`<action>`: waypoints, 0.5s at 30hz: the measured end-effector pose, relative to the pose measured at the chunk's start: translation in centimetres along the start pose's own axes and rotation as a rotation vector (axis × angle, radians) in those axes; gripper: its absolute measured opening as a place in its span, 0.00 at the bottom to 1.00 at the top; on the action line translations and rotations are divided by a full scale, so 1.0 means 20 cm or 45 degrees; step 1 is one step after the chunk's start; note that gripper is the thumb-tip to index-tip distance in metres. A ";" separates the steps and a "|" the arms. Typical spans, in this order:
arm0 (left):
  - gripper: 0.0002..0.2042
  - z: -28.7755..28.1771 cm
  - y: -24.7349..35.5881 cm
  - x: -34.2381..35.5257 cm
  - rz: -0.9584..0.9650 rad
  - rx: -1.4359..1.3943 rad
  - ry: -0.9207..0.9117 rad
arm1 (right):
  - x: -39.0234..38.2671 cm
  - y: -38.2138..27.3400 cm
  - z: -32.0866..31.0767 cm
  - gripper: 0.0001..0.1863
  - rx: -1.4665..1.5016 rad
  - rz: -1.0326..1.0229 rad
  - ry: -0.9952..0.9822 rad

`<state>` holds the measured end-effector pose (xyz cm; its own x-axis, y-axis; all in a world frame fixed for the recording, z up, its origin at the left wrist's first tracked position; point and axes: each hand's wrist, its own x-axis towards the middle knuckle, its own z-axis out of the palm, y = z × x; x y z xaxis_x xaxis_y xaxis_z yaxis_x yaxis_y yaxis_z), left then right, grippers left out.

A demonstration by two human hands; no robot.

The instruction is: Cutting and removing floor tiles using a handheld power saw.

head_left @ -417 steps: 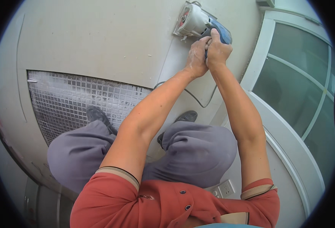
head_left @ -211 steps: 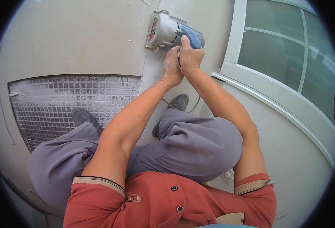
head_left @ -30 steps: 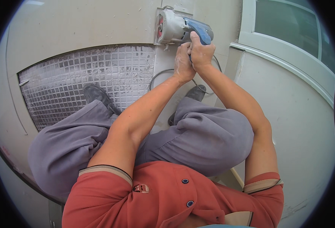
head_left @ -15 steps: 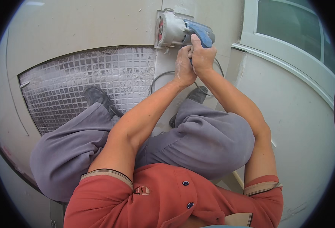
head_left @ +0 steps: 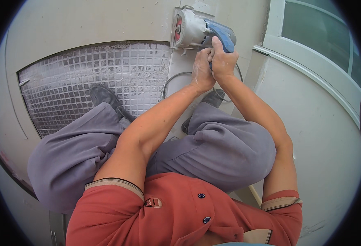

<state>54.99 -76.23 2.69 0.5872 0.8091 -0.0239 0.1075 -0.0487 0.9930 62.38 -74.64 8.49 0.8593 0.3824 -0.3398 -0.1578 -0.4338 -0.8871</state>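
My left hand (head_left: 203, 69) and my right hand (head_left: 223, 61) are closed around the handle of a blue and white power cutter (head_left: 192, 28), thumbs and fingers dusted white. Its metal base plate rests on the pale floor slab (head_left: 106, 22), with a red disc showing at its left side. The tool sits just beyond the upper right corner of a recessed patch (head_left: 65, 74) with a dusty square grid pattern. A grey cord (head_left: 170, 80) loops below the tool, partly behind my wrists.
My grey-trousered legs (head_left: 217, 151) are bent beneath my arms, one dark shoe (head_left: 106, 98) on the gridded patch and the other near the cord. On the right are a white-framed frosted glass panel (head_left: 313, 33), its long sill, and a plain pale surface (head_left: 315, 156).
Compared with about 14 seconds ago, the cutter has come toward me along the line in the slab, closer to the patch's corner. Over the last second it looks nearly still, both hands still on it.
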 end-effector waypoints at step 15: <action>0.25 0.01 0.01 -0.04 0.024 -0.031 0.056 | -0.03 0.03 -0.02 0.12 -0.017 -0.036 -0.019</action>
<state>54.59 -77.03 2.93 0.5533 0.8330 -0.0005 0.0769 -0.0505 0.9958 61.94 -75.53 8.34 0.8560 0.4067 -0.3193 -0.1269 -0.4333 -0.8923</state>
